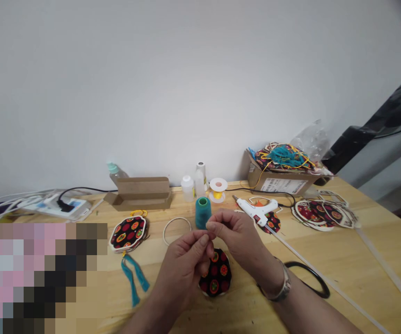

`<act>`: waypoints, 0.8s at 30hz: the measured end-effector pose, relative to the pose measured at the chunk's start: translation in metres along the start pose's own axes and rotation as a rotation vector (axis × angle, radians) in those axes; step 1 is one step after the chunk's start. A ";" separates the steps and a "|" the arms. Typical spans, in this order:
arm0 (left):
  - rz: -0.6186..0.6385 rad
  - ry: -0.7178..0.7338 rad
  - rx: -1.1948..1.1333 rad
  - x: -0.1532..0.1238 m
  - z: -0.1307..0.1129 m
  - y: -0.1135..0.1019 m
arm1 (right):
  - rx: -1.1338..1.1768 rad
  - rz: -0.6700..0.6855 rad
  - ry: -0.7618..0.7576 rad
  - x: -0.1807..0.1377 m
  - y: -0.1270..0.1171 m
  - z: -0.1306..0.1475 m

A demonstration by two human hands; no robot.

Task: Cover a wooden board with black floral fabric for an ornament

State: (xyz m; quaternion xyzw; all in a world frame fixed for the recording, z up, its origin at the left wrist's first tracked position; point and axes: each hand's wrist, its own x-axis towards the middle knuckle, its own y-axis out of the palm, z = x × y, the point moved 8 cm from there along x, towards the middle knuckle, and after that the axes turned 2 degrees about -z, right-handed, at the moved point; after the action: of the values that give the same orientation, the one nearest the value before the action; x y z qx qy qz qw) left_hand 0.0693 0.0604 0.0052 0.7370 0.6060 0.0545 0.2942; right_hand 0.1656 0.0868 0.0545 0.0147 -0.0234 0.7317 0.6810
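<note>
My left hand [189,255] and my right hand [237,236] meet fingertip to fingertip above the table, both pinched closed. Whatever lies between the fingers is too small to make out. Just under them lies a dark patterned fabric piece [217,278] with red and orange round motifs, partly covered by my left hand. Right behind the fingers stands a cone of teal thread [203,212]. A pale round hoop [177,231] rests left of the cone. Farther left is a stack of patterned, white-edged pieces [129,234] with a teal tassel [136,280] on a yellow cord.
A white glue gun [257,211] lies to the right, near stacked fabric pieces [318,214]. Behind stand a spool of yellow cord [218,190], small bottles [188,188], an open cardboard box [144,195] and a filled carton [280,181]. A black ring [311,276] lies by my right wrist.
</note>
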 end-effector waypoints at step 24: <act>-0.327 0.542 0.523 -0.009 -0.043 -0.025 | 0.007 0.027 -0.041 0.001 0.004 -0.009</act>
State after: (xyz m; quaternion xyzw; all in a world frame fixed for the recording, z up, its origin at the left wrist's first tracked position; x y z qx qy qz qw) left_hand 0.0269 0.0702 0.0300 0.6400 0.7640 0.0434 -0.0689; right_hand 0.1619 0.0883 0.0457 0.0317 -0.0352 0.7405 0.6704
